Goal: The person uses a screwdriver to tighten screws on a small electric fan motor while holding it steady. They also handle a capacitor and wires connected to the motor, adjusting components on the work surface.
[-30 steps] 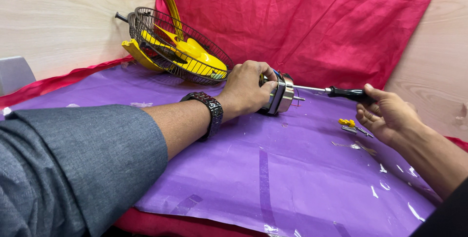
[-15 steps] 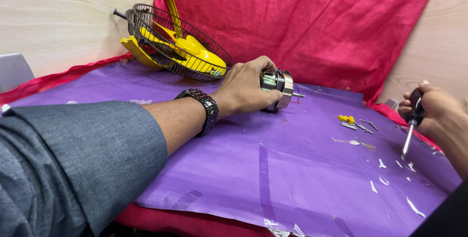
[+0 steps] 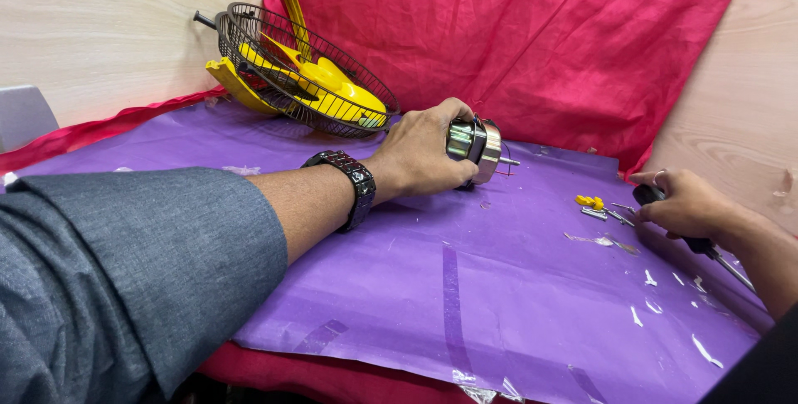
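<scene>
purple sheet (image 3: 465, 288) covers the bench, red cloth (image 3: 540, 30) draped behind it, a yellow fan (image 3: 303, 80) in its wire cage leaning at the back. left hand (image 3: 424, 155) is clenched round the motor (image 3: 475, 148), which stands on the sheet near the middle with its thin shaft poking out to the right. right hand (image 3: 686, 204) is closed on a screwdriver (image 3: 706, 248), blade trailing back toward the person, close to the loose screws (image 3: 603, 211) (and a small yellow bit among them). a sweep of that wrist could scatter the screws off the edge; a round motor on slick sheet could roll if the grip slackens.
</scene>
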